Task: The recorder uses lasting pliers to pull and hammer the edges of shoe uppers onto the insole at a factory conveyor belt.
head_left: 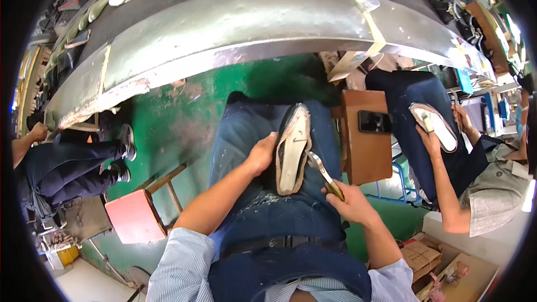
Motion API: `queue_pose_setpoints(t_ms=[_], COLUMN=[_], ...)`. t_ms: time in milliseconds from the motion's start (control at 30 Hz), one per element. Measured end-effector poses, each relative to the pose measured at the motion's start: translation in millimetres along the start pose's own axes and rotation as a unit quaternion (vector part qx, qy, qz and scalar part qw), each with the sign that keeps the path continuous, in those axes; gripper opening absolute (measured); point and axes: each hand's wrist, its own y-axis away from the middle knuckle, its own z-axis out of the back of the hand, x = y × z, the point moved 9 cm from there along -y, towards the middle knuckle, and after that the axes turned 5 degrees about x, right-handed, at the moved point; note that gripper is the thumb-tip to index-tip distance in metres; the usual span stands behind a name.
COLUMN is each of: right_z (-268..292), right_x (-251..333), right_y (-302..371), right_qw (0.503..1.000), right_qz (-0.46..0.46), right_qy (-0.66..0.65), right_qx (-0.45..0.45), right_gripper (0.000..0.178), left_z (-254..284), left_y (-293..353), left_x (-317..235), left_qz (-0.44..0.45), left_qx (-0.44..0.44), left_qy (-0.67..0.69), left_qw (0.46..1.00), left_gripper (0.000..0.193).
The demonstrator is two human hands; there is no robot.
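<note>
Your right hand (351,201) is closed around the handle of the pincers (323,171), whose nose meets the sole-up shoe (292,151) on your lap at its 4 o'clock edge; keep each bite short and pull across the sole. Your left hand (262,154) wraps the shoe's 9 o'clock side, so press it into your thigh against twisting. At 3 o'clock, past the brown stool (366,151), a neighbour holds another shoe (433,126).

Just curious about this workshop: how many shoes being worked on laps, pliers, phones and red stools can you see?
Shoes on laps: 2, the person's shoe and the co-worker's shoe
Pliers: 1
Phone: 1
Red stool: 1
Total: 5
</note>
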Motion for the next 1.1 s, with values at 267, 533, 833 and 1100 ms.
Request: queue_pose_setpoints(t_ms=[267, 533, 833, 1100], right_z=[9.0, 4.3, 3.1, -5.8], right_x=[68.2, 108.0, 122.8, 55.9], right_y=[-13.6, -14.1, -41.8, -71.1], right_qw=[0.931, 0.878, 0.849, 0.971], right_qz=[0.213, 0.214, 0.115, 0.168], right_qy=[0.292, 0.427, 0.516, 0.139], right_qx=[-0.051, -0.036, 0.017, -0.1], right_gripper=[0.055, 0.055, 0.02, 0.033], left_z=[2.9, -0.2, -8.9, -6.8], left_y=[18.0, 40.5, 47.1, 25.7], left_x=[-2.5, -12.7, -6.8, -23.5], left_qz=[-0.146, -0.205, -0.203, -0.203], left_qx=[-0.1, -0.152, -0.116, -0.027], left_qy=[-0.059, -0.079, -0.113, 0.192], left_qw=[0.982, 0.964, 0.966, 0.96], left_gripper=[0.051, 0.047, 0.054, 0.075])
